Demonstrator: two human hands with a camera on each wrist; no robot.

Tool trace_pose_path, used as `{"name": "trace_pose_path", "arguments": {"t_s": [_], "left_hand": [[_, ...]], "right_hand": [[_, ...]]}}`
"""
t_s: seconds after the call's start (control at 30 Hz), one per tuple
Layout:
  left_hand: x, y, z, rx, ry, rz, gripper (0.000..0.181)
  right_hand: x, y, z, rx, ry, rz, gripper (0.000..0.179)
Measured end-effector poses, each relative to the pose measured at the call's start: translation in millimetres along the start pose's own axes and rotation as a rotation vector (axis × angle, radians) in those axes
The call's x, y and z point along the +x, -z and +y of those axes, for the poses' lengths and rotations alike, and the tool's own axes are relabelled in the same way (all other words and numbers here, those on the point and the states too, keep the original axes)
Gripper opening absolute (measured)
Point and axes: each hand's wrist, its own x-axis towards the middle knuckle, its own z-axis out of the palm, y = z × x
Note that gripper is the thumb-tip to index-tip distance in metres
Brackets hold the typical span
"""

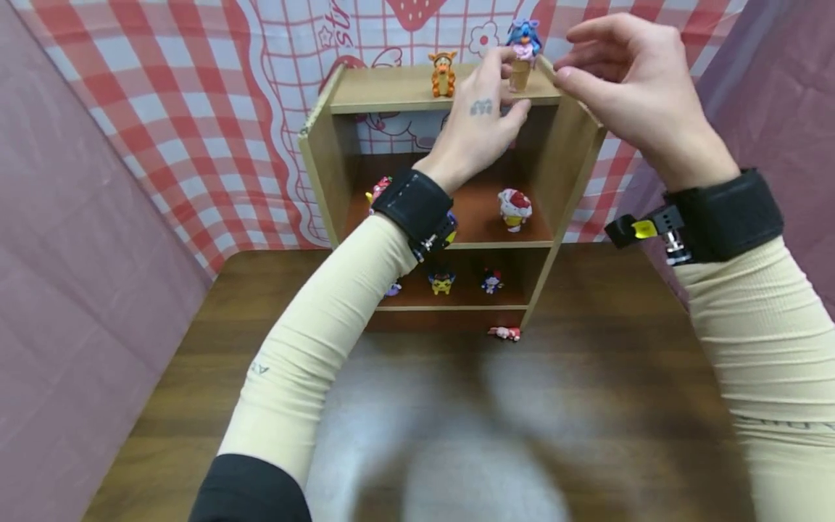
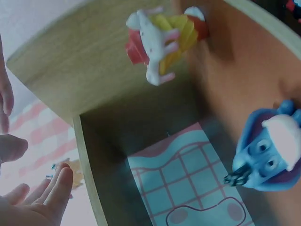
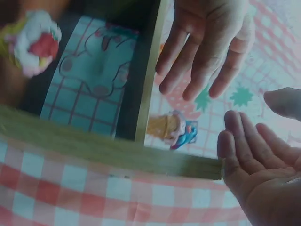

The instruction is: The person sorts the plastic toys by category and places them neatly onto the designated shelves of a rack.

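Note:
On the right end of a wooden shelf unit's top board (image 1: 385, 87) stands an ice-cream-cone figurine (image 1: 522, 54) with a blue character on pink cream. My left hand (image 1: 479, 123) is just left of it, fingers loosely extended. The right wrist view shows a gap between those fingers and the cone figurine (image 3: 171, 128). On the cone's other side my right hand (image 1: 642, 94) is raised beyond the shelf corner, fingers relaxed and holding nothing. An orange tiger figurine (image 1: 443, 75) sits farther left on the same board.
The middle shelf bears a cupcake-like figurine (image 1: 515, 209) and a blue figurine with a white cap (image 2: 268, 150). Below are a yellow figurine (image 1: 441, 281) and a small dark one (image 1: 492, 281). A pink-and-white figurine (image 1: 505, 333) lies before the unit on the wooden surface (image 1: 587, 406).

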Motion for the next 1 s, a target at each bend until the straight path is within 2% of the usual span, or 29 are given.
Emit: {"name": "trace_pose_path", "arguments": {"t_s": [0.07, 0.17, 0.3, 0.4, 0.53, 0.63, 0.83, 1.0], "left_hand": [[-8.7, 0.9, 0.4, -0.019, -0.017, -0.002, 0.050], [-23.2, 1.3, 0.0, -0.027, -0.044, -0.005, 0.048], [-43.5, -3.4, -1.1, -0.069, -0.089, -0.003, 0.041], [-59.2, -11.9, -2.9, -0.121, -0.151, 0.006, 0.034], [-80.8, -23.3, -7.7, -0.103, -0.253, 0.006, 0.026], [-96.7, -31.7, -12.8, -0.094, -0.297, -0.010, 0.020], [-127.8, -48.5, -31.9, -0.122, -0.293, -0.034, 0.018], [-147.2, -59.2, -50.1, -0.103, -0.271, -0.045, 0.017]], "right_hand": [[-10.4, -1.6, -2.1, 0.073, 0.055, 0.009, 0.034], [-25.8, -6.6, -3.9, 0.261, 0.113, -0.012, 0.031], [-47.3, -13.7, -1.5, 0.474, 0.149, -0.062, 0.031], [-63.3, -18.3, 4.2, 0.484, 0.160, -0.078, 0.031], [-84.4, -24.1, 13.0, 0.482, 0.153, -0.080, 0.032], [-99.5, -28.6, 20.4, 0.512, 0.145, -0.082, 0.031], [-127.4, -48.1, 47.8, 0.566, 0.121, -0.105, 0.027], [-149.4, -63.1, 81.3, 0.523, 0.060, -0.168, 0.022]]}}
